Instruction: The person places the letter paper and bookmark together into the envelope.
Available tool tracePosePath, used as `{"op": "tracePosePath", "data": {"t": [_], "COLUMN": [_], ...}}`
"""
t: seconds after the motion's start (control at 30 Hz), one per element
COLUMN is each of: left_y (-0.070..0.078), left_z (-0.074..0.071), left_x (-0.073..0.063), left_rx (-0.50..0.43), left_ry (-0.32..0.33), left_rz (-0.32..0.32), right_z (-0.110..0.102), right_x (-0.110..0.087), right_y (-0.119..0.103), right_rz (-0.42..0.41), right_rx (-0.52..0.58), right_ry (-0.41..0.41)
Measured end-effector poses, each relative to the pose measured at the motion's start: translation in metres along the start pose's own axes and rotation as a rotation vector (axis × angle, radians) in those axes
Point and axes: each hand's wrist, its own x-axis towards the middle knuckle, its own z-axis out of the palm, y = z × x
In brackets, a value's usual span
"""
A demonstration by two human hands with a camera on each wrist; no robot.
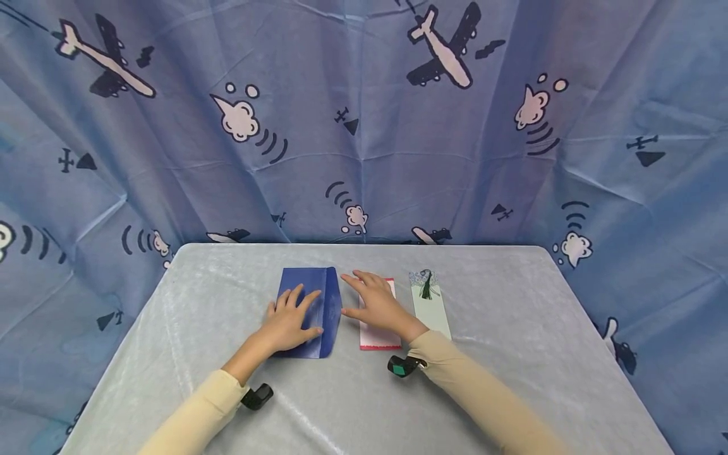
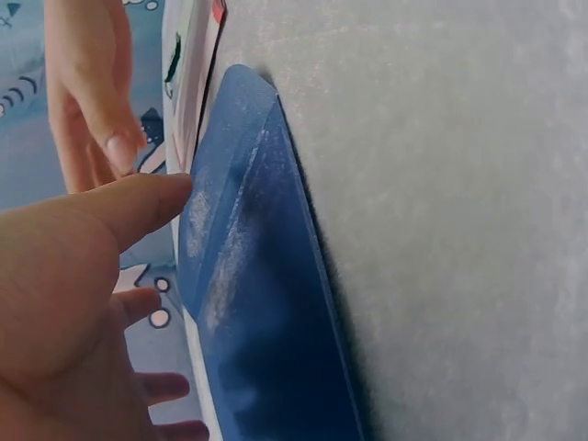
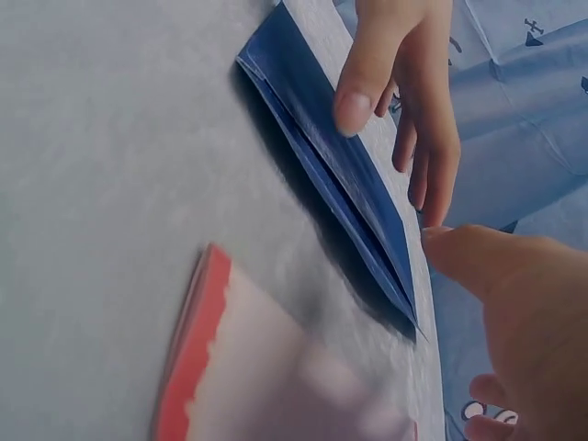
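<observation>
Head view: A blue envelope [image 1: 317, 314] was seen lying flat at the left of centre on a pale-covered table [image 1: 500, 297], its flap [image 1: 332, 309] spread to the right. The left hand [image 1: 289, 325] was held over it with fingers spread; the right hand [image 1: 378, 304], also spread, was poised over a red-edged card [image 1: 379, 338]. Nothing was gripped by either, and contact could not be told. The card could be nudged askew, it was judged, if the right palm were dropped on it. A tasselled bookmark [image 1: 430, 316] was placed near the right forearm, where it might be brushed by the sleeve. Open room was offered beyond the bookmark and toward the near side; only a narrow strip was found between flap and card.

Left wrist view: The left thumb was shown extended beside the flap, whose crease might be bent by a hard press. Bare tabletop was seen along the envelope's near edge.

Right wrist view: A dark gap was shown between the envelope's layers, where a finger could be snagged. The hands were seen close together, so knuckles might be bumped.
</observation>
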Motion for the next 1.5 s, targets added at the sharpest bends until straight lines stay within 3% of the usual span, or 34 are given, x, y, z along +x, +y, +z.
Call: {"op": "tracePosePath", "data": {"t": [0.17, 0.6, 1.5], "left_y": [-0.003, -0.005, 0.002], "left_z": [0.005, 0.014, 0.017], "left_x": [0.004, 0.008, 0.011], "left_rx": [-0.011, 0.004, 0.053], "left_ry": [-0.031, -0.025, -0.036], "left_rz": [-0.026, -0.034, -0.074], "right_z": [0.009, 0.028, 0.037], "right_x": [0.011, 0.029, 0.034], "right_y": [-0.005, -0.012, -0.014], "right_rz": [-0.012, 0.022, 0.074], "right_rx": [0.002, -0.021, -0.052], "right_ry": [-0.007, -0.041, -0.035]}}
